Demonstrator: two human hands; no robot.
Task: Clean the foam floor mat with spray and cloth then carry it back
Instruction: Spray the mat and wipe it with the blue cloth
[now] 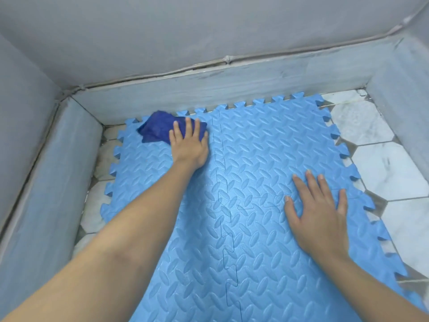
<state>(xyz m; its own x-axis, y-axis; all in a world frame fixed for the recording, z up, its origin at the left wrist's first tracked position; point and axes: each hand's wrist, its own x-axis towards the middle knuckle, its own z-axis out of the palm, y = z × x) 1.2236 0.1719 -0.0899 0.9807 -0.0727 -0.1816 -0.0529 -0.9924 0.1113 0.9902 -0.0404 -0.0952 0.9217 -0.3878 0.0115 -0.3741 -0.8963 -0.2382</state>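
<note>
Now the left hand [189, 145] presses flat, fingers spread, on the cloth [160, 130] at the mat's [255, 159] far corner; right hand [320, 212] lies open, empty, on the mat.

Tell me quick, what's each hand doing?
Left hand: open, fingers flat, pressing the dark blue cloth onto the foam mat.
Right hand: open, flat on the mat, holding nothing.

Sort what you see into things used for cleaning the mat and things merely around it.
In use: foam mat; dark blue cloth; left hand on cloth; right hand flat on mat.
Just there: tiled floor; grey walls.
</note>
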